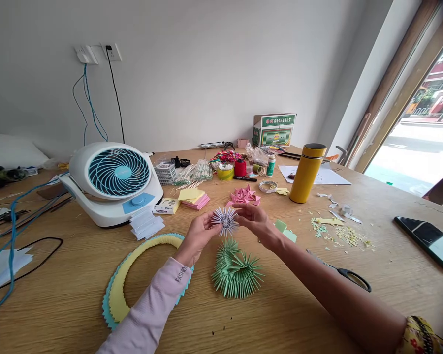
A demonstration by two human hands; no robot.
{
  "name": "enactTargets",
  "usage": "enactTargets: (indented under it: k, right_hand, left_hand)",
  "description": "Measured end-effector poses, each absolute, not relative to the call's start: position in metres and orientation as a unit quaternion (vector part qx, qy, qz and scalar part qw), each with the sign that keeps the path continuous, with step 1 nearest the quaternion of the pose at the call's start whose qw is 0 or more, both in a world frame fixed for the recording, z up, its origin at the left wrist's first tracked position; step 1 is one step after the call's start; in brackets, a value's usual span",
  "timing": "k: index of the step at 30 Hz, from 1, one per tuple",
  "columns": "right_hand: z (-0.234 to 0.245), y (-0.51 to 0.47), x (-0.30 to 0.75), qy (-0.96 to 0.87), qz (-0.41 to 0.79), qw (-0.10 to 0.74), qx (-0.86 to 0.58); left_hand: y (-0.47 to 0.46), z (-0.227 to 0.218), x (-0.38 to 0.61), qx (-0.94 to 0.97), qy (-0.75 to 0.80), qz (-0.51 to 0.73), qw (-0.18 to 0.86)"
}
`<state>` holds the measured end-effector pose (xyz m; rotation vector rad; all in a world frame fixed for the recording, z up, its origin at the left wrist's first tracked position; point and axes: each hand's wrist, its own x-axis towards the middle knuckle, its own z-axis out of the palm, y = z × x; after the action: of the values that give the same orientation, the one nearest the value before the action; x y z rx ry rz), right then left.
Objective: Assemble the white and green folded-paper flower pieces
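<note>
Your left hand (200,232) pinches the white rosette (226,221), twelve o'clock of the green folded piece (233,279); your right hand (257,222) is at the rosette's three o'clock edge, grip impossible to tell. Your sleeve (161,294) hides part of the yellow-and-blue ring (118,290).

A fan (117,177) stands left of a yellow flask (305,178).

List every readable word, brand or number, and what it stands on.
"FASHIO", on the left lilac ribbed fabric sleeve; any further letter is hidden.
Likely "娱乐会所专用扑克", on the green-and-white cardboard carton.
Too small or blurred: other carton print; marks on the blue-and-white plastic fan, small white-and-yellow box, green bottle and brown wooden table.
</note>
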<state>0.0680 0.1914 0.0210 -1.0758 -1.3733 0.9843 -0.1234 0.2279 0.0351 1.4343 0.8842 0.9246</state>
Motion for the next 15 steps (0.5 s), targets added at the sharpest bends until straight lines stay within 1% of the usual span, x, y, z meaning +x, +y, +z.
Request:
enactTargets:
  k: [3, 6, 15]
  right_hand:
    - [0.035, 0.194, 0.066, -0.540, 0.461, 0.574, -0.408]
    - [0.044, 0.193, 0.064, -0.520, 0.484, 0.591, -0.382]
    - [0.072, 0.177, 0.057, -0.528, 0.479, 0.603, -0.359]
  left_hand:
    - [0.224, 0.055, -0.128, 0.595, 0.360, 0.394, 0.601]
    - [0.218, 0.070, -0.131, 0.583, 0.352, 0.398, 0.615]
    - [0.202, 0.103, -0.137, 0.561, 0.307, 0.393, 0.661]
